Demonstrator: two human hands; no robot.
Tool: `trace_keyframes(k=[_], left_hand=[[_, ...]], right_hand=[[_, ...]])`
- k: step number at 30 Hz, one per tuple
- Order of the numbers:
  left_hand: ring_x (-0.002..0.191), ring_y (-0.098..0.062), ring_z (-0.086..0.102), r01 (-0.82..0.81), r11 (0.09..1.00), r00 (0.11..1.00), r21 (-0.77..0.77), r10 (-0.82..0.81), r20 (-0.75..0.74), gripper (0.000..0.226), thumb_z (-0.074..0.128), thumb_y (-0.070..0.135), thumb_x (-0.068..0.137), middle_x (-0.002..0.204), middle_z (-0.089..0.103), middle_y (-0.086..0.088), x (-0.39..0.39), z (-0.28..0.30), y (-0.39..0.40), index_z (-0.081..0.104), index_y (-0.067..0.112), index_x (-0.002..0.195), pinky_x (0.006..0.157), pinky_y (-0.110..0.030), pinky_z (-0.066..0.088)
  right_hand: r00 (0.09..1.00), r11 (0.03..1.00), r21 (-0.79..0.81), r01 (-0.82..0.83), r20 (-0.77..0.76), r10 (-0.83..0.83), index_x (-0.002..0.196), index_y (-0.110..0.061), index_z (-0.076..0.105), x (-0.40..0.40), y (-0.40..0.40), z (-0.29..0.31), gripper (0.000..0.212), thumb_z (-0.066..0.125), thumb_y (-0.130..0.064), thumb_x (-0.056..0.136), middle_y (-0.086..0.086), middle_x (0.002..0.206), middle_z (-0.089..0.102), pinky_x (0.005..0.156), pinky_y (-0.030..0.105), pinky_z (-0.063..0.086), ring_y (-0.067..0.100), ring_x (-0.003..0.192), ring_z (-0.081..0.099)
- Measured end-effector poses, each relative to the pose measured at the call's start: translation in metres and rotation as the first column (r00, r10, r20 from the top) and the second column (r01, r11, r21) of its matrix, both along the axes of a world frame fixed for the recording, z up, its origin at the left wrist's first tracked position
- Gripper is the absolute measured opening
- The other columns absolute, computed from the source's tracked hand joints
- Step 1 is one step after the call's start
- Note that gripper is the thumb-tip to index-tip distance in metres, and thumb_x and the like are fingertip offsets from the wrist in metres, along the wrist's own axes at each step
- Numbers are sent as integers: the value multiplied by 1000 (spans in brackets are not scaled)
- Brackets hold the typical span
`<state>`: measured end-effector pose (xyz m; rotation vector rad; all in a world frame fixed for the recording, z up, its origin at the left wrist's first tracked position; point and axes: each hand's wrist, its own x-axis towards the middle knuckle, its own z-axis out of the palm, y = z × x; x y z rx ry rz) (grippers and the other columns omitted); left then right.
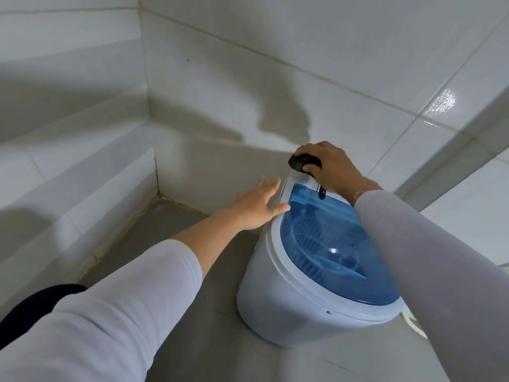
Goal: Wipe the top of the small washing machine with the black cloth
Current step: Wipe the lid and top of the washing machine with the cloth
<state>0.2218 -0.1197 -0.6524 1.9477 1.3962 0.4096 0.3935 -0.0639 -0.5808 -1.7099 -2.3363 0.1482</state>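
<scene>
A small washing machine [278, 307], white with a translucent blue lid [330, 244], stands on a grey tiled floor [176, 232] in the corner of a room. White glossy wall tiles [303, 51] rise behind it and on the left, their grout lines yellowed where wall meets floor. Arm shadows fall across the far wall, and a bright glare spot shows on a tile at the upper right.

The right hand [327, 164] is at the far end of the machine's top, fingers curled around a bunched black cloth [303, 162] and pressing it on the white panel beyond the lid. The left hand [260, 205] lies with fingers straight and spread against the machine's left far edge, thumb touching the rim. Both arms wear pale long sleeves [115, 312]. A white cord [410, 321] shows at the machine's right near side.
</scene>
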Motion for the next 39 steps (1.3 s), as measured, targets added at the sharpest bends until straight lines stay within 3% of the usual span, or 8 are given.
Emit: trace_keyframes(k=[4, 8, 17, 23, 30, 36, 39], left_hand=[[149, -22, 0, 24, 999, 999, -38, -24, -23, 78, 49, 48, 92, 161, -3, -3, 7, 1, 5, 5, 25, 153, 119, -54, 7], [149, -25, 7, 18, 998, 998, -64, -22, -55, 84, 51, 53, 88, 161, -4, -6, 6, -2, 11, 3, 27, 153, 119, -54, 11], [148, -29, 11, 66, 992, 992, -106, -76, -97, 80, 52, 53, 88, 161, -5, -5, 6, 2, 17, 5, 38, 150, 119, -54, 11], [148, -29, 10, 104, 987, 983, -123, -121, -140, 80, 52, 53, 88, 161, -5, -5, 5, 4, 21, 6, 37, 150, 118, -53, 14], [148, -28, 12, 107, 987, 975, -122, -128, -179, 79, 51, 54, 88, 161, -5, -5, 5, 10, 20, 5, 38, 151, 118, -52, 15], [148, -28, 12, 118, 986, 970, -121, -140, -198, 79, 50, 54, 89, 161, -4, -6, 5, 11, 18, 4, 36, 151, 118, -53, 12], [149, -26, 6, 122, 986, 970, -111, -142, -199, 78, 49, 53, 90, 161, -3, -6, 5, 12, 17, 3, 35, 151, 119, -54, 7]], right_hand=[[994, 991, -125, -45, 93, 57, 123, -26, 60, 6, -12, -16, 37, 57, -14, 89, 5, 135, 50, 106, 32, 33, 25, 124, 47], [996, 996, -79, -44, 69, 49, 128, -28, 56, 10, -20, -35, 38, 50, -15, 93, 1, 145, 43, 108, 28, 29, 21, 131, 41], [996, 999, 53, 10, 87, -14, 122, -25, 62, 13, 7, -48, 41, 51, -1, 90, 6, 135, 52, 96, 41, 46, 31, 119, 50], [952, 995, 103, 9, 304, -40, 125, -24, 58, 9, 26, -42, 42, 43, -1, 93, 12, 128, 50, 90, 40, 46, 37, 109, 46], [894, 984, 144, 110, 418, -161, 124, -20, 55, -2, 43, -43, 37, 42, -4, 93, 16, 121, 47, 87, 41, 47, 41, 109, 46], [875, 964, 172, 204, 410, -258, 122, -12, 55, -1, 51, -43, 36, 41, -3, 90, 20, 122, 50, 91, 43, 45, 43, 103, 53], [916, 957, 109, 270, 276, -290, 120, -11, 58, 9, 51, -34, 37, 41, -2, 88, 20, 120, 54, 87, 41, 45, 41, 105, 54]])
